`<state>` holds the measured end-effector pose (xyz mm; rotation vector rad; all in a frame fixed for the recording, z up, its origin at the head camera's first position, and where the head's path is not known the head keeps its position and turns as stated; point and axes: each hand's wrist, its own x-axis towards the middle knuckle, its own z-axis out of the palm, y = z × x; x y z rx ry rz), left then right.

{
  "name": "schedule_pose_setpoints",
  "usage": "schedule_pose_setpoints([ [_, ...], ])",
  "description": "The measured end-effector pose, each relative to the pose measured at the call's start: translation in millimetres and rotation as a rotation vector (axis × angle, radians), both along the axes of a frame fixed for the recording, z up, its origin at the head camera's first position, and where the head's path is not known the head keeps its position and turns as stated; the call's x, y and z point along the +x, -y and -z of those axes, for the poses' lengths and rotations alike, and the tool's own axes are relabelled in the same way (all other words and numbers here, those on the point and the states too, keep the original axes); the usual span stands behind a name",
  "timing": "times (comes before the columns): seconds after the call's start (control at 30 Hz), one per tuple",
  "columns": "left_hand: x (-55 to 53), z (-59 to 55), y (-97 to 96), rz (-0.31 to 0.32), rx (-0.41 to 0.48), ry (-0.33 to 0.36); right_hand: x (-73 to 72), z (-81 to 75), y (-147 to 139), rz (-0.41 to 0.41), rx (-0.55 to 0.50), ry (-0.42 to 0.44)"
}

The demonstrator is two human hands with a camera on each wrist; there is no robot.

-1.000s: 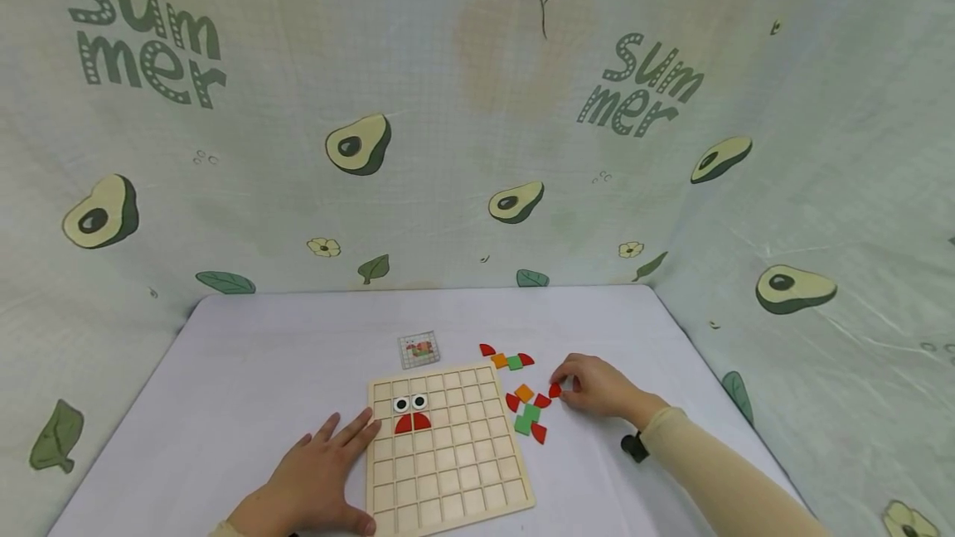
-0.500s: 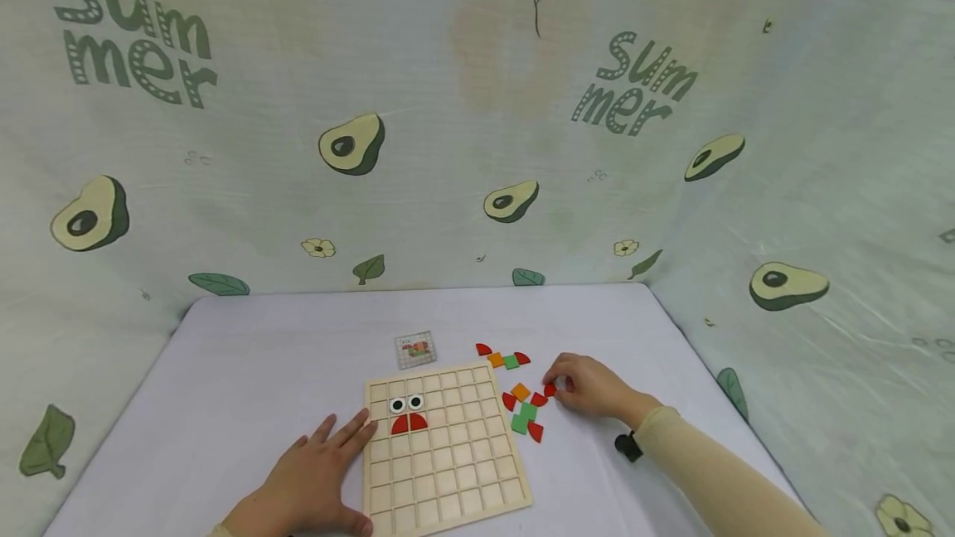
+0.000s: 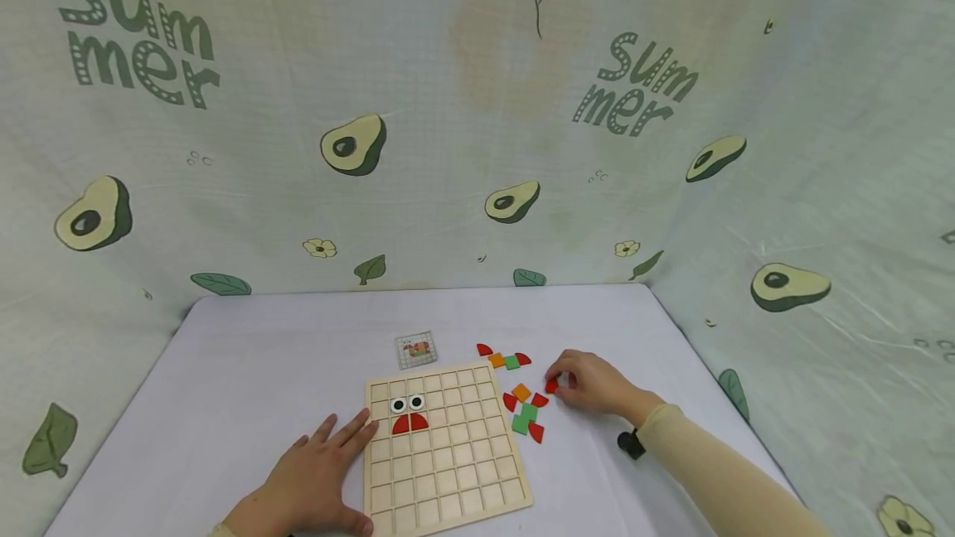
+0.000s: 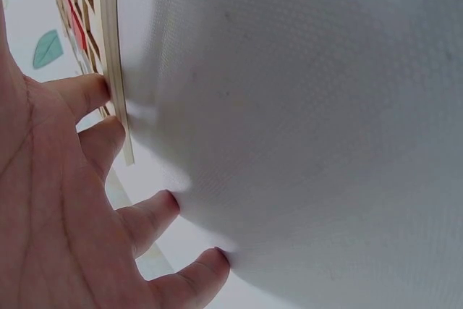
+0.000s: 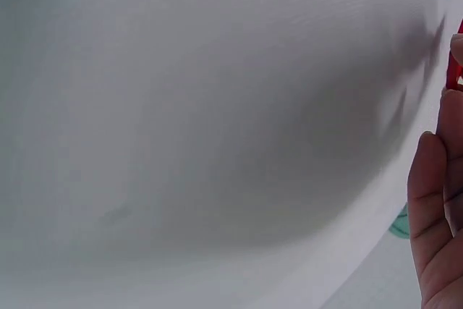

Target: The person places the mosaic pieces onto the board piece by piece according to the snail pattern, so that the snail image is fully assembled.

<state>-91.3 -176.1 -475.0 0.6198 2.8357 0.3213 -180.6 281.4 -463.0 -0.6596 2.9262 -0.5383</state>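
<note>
Pale wood forms the square grid board [image 3: 445, 458], at the near middle of the white cloth-covered surface [image 3: 261, 371]; head view. Two round white eye tiles with black pupils [image 3: 416, 402] occupy adjoining cells in its far left part, with a pair of red quarter-circle tiles [image 3: 419, 421] in the cells directly nearer. The left hand [image 3: 313, 475] lies along the board's left edge, fingers spread wide. Right of the board, the right hand [image 3: 597, 385] pinches a lone red quarter-circle tile [image 3: 551, 386] between thumb and fingers. Just left of this tile is the near cluster: one orange square tile [image 3: 521, 392], two green square tiles [image 3: 529, 412] and three loose red quarter-circle tiles [image 3: 536, 433]. Farther away, a row of four tiles [image 3: 511, 362] (red, orange, green, red) lies near the board's far right corner. A clear square picture card [image 3: 415, 350] lies beyond the board's far edge.

Left wrist view: four fingers stand apart; two fingertips touch the board's side rim, while the other two rest on the white cloth.

Right wrist view: the fingers appear at the right margin, narrowed on the red tile, which is largely cut off by the frame.
</note>
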Motion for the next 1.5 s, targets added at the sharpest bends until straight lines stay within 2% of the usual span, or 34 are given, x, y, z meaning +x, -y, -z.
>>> schedule_pose_setpoints([
  [0.6,2.1,-1.6,-0.7,-0.012,-0.001,0.021,-4.7,-8.9,29,-0.066,-0.085,0.022],
  [1.17,1.5,2.3,0.0,-0.001,-0.005,0.004,-9.2,-10.3,72,-0.207,-0.146,0.06],
  [1.5,2.4,2.0,1.8,0.006,0.005,-0.006,-9.4,-7.4,114,-0.339,-0.13,0.043],
])
